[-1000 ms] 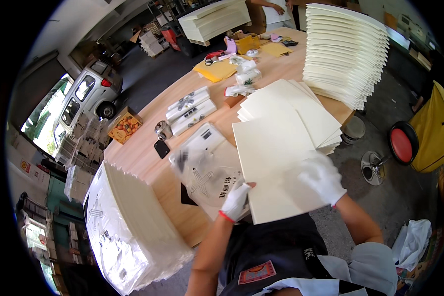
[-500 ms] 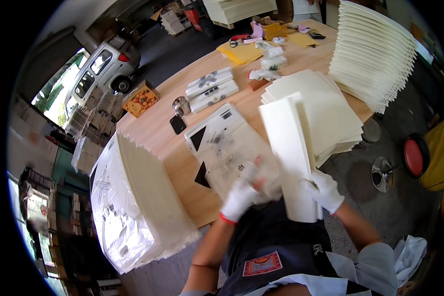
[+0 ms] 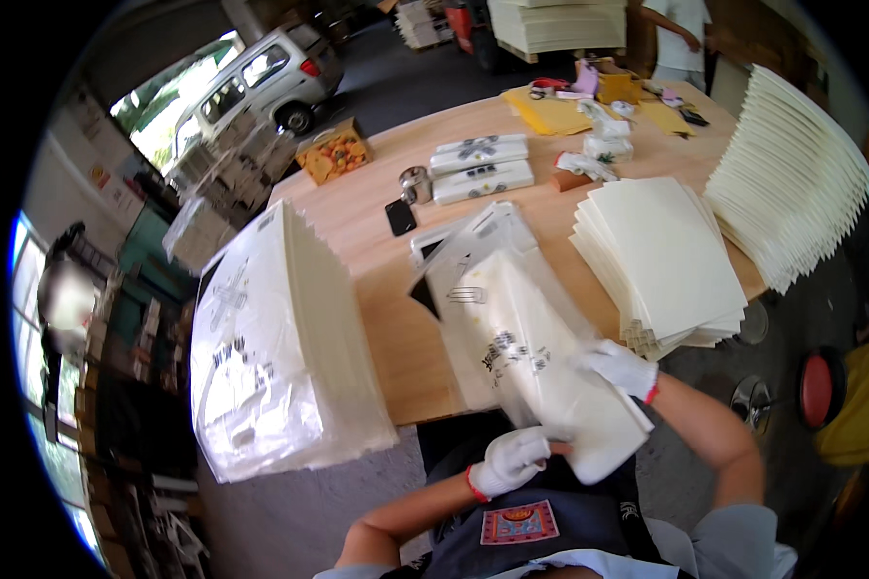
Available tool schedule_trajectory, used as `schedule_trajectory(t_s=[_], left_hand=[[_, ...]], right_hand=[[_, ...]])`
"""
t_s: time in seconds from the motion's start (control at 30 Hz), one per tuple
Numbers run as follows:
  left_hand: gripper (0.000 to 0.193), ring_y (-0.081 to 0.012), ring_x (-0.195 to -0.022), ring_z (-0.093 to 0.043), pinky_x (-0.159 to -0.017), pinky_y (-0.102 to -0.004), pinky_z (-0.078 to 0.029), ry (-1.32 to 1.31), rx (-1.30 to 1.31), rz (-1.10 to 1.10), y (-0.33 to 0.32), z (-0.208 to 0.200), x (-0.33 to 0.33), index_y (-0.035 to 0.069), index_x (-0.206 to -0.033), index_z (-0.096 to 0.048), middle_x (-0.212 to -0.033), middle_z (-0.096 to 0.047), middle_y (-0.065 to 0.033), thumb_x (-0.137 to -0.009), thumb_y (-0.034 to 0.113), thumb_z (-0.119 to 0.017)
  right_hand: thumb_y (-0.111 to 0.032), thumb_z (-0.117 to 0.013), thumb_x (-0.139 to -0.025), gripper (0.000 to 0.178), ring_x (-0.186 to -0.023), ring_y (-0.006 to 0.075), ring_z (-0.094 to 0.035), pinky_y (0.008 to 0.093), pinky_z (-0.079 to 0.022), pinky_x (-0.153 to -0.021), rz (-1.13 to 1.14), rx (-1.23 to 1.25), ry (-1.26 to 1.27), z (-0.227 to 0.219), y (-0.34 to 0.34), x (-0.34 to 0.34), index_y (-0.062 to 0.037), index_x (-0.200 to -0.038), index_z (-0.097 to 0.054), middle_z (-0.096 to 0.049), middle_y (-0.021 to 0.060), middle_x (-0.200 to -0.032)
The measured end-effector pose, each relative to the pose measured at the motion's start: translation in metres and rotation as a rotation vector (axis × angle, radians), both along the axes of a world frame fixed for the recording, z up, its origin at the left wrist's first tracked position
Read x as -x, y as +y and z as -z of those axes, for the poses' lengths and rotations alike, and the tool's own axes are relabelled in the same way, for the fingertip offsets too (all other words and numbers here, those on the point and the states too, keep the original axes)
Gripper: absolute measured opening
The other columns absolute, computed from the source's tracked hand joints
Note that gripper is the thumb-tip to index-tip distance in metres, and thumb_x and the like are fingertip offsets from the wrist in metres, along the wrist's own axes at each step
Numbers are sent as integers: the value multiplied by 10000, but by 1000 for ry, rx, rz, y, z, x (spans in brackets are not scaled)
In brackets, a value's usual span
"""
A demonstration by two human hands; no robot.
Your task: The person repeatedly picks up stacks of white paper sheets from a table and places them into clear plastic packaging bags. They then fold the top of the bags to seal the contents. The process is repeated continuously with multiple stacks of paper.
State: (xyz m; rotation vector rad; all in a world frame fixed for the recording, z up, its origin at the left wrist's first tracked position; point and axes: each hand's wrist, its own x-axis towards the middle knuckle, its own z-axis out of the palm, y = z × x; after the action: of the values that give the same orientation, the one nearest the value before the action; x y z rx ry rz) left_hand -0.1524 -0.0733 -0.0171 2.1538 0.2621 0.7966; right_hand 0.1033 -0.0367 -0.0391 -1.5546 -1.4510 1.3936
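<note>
A folded cream-white sheet (image 3: 603, 434) lies slantwise in front of me, its far part inside a clear plastic bag (image 3: 468, 294) with dark print. My right hand (image 3: 624, 371), in a white glove with a red cuff, grips the sheet along its right side. At the near end, my left hand (image 3: 512, 460), gloved the same way with bare fingertips showing, is closed at the bag's mouth; the pinched edge is partly hidden by its fingers. More flat printed bags lie beneath, on the wooden table (image 3: 377, 318).
Filled bags stand in a pile (image 3: 251, 357) at left. On the right are a stack of cream sheets (image 3: 661, 251) and a tall leaning stack (image 3: 792, 174). Farther back lie a phone (image 3: 401, 218), a metal cup (image 3: 415, 183), bag rolls (image 3: 481, 181) and a fruit-printed box (image 3: 334, 152).
The folded sheet has moved left from beside the sheet stack and gone partly into the plastic bag. My left hand has come nearer my body. The whole view has shifted.
</note>
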Motion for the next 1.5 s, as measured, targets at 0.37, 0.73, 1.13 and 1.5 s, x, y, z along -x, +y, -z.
schedule_trajectory(t_s=[0.37,0.73,1.13,1.5], left_hand=[[420,-233,-824,-653,-710,-324,-524,21,127,-221,37,-29,-60,103,-1126,-619,-932,-649,-104,-747,-57,-537],[216,-265,-813,-579,-668,-381,-473,248,-294,-623,-19,69,47,89,-881,-614,-852,-580,-94,-688,13,-671],[134,-121,-641,-515,-565,-262,-406,122,884,-736,-117,65,117,26,-790,-548,-689,-527,-29,-842,119,-628],[127,-279,-621,-460,-610,-350,-411,205,107,-1143,1,72,96,41,-733,-476,-697,-461,-122,-730,-25,-584]], right_hand=[[-286,-634,-787,368,-1007,309,-553,435,-437,-858,-227,-549,-980,60,-6,79,-96,-1100,-597,-595,137,-1059],[-327,-524,-850,229,-506,295,-597,439,-473,-514,141,-321,-1042,41,-92,30,-109,-846,-594,-597,65,-556],[-305,-569,-712,197,-389,200,-541,375,-403,-374,-426,-476,-962,8,-176,53,-141,-602,-565,-530,33,-469],[-344,-437,-919,348,-790,313,-658,394,-510,-721,-134,-130,-114,-3,-99,29,-73,-955,-653,-669,135,-801]])
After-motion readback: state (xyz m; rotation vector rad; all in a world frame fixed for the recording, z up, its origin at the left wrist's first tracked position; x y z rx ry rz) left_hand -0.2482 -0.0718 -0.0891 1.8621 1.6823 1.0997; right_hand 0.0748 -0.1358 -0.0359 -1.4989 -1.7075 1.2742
